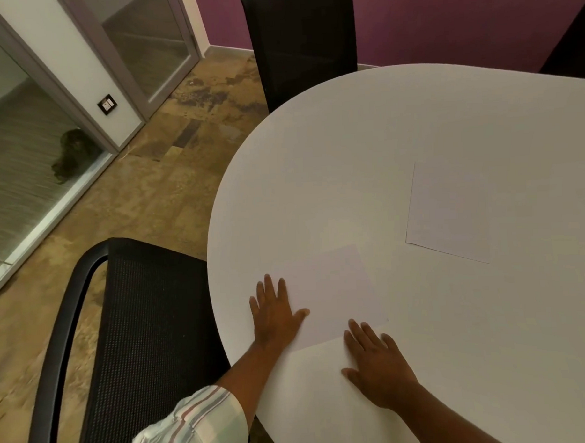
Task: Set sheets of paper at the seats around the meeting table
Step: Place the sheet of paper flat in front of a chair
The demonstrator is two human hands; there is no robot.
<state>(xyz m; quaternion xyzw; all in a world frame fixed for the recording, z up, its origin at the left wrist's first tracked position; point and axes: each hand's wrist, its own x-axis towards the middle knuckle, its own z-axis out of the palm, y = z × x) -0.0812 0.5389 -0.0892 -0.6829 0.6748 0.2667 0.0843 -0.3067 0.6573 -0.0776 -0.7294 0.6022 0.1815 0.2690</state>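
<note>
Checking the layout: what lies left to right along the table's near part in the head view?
Mesh chair → left hand → near sheet → right hand → far sheet.

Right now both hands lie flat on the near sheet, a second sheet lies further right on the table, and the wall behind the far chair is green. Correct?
Not quite: the head view shows the wall is purple. The rest holds: left hand and right hand flat on the near sheet, second sheet further right on the table, far chair behind.
</note>
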